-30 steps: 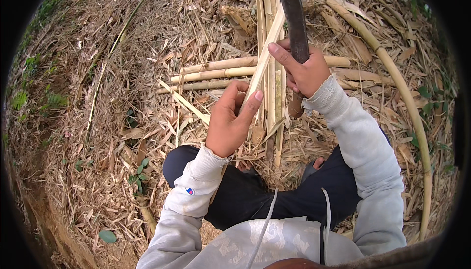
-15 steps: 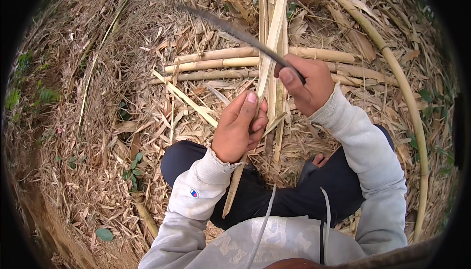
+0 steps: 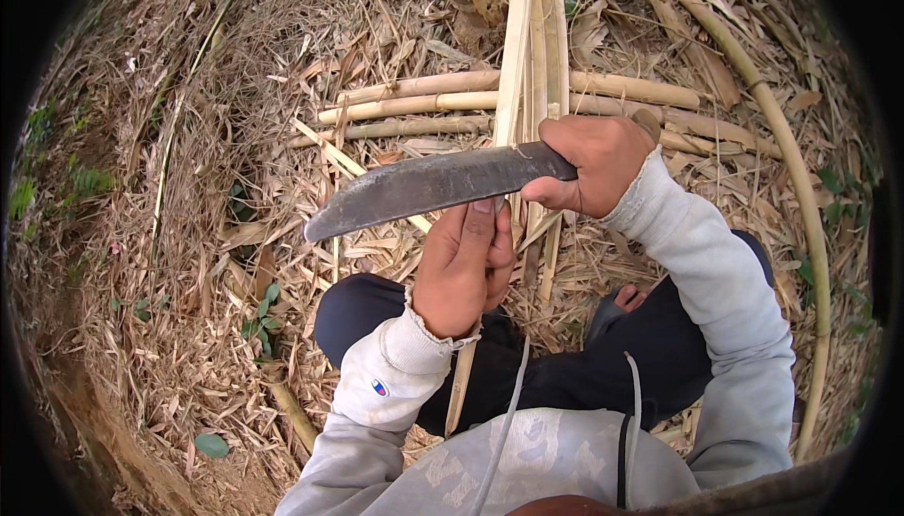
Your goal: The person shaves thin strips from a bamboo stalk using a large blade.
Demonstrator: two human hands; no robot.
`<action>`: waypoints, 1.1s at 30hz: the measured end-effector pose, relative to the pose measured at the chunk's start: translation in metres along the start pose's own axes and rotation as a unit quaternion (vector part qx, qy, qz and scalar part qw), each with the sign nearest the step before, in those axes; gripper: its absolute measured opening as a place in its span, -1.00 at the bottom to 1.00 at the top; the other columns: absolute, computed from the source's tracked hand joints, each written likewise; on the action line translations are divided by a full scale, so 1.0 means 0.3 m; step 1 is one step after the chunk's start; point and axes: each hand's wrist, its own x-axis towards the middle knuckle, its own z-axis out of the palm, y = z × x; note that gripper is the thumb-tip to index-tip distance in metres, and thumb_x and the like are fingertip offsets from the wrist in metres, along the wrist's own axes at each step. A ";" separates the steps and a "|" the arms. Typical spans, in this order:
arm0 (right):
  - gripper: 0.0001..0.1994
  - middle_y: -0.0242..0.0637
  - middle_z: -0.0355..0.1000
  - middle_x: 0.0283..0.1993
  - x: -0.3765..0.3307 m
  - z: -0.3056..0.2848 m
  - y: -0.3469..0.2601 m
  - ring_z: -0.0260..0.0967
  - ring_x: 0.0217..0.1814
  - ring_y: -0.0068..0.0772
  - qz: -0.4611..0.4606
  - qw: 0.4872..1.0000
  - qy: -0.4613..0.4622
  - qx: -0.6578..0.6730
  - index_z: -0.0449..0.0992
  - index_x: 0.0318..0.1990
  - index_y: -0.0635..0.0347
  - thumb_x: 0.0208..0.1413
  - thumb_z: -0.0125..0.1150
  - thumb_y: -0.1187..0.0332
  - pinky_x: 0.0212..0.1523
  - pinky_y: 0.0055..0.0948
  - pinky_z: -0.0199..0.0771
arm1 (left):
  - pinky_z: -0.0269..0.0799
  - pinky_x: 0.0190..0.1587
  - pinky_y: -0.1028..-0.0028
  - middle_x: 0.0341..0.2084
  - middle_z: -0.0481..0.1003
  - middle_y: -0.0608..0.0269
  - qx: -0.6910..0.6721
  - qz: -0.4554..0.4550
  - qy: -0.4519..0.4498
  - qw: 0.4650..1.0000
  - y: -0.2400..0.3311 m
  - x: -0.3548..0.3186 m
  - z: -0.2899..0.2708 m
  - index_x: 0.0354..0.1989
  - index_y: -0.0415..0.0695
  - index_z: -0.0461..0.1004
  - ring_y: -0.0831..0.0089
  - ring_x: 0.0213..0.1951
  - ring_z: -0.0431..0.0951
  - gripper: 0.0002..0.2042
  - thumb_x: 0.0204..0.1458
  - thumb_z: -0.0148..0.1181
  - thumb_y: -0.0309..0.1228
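Bamboo strip [image 3: 514,55] is pinched partway along by the left hand [image 3: 457,271], beneath the knife [image 3: 424,186] grasped by the right hand [image 3: 598,160]. It looks light, springy and sharp-edged, best held by its flat faces; open room is offered at left, over litter [image 3: 259,106], with a curved pole [image 3: 796,158] at right.

Head-worn fisheye cam is sitting above & a bit behind the knife [image 3: 428,186], facing steeply down; it's viewing fairly close, w/ ground [image 3: 217,262] spreading beyond & beside the knife.
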 end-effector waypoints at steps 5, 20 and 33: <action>-0.37 -0.15 0.27 -0.60 0.013 0.004 0.020 0.33 -0.57 -0.03 -0.025 0.999 0.033 -0.032 0.33 -0.52 0.21 0.04 0.02 -0.30 -0.54 -0.21 0.33 | -0.23 -0.78 0.62 -0.71 0.02 0.50 0.030 0.007 0.011 0.999 -0.005 -0.010 -0.021 -0.32 -0.08 0.20 0.73 -0.79 -0.07 -0.71 0.33 -0.27 -0.13; -0.26 -0.19 0.35 -0.69 0.092 -0.154 0.297 0.39 -0.63 -0.15 0.270 0.953 0.131 -0.036 0.44 -0.58 0.17 0.14 -0.29 -0.38 -0.49 -0.17 0.42 | -0.13 -0.78 0.62 -0.72 0.10 0.46 0.014 -0.060 -0.066 0.996 -0.048 -0.055 -0.080 -0.37 -0.08 0.24 0.71 -0.80 -0.01 -0.67 0.33 -0.28 -0.13; -0.33 -0.06 0.43 -0.57 -0.007 0.014 -0.087 0.47 -0.47 0.07 0.086 0.992 -0.073 0.053 0.45 -0.46 0.22 0.07 -0.08 -0.34 -0.40 -0.08 0.47 | -0.15 -0.77 0.64 -0.69 0.12 0.42 0.016 0.002 0.015 1.000 -0.046 -0.016 -0.060 -0.28 -0.09 0.25 0.71 -0.78 0.00 -0.74 0.33 -0.26 -0.19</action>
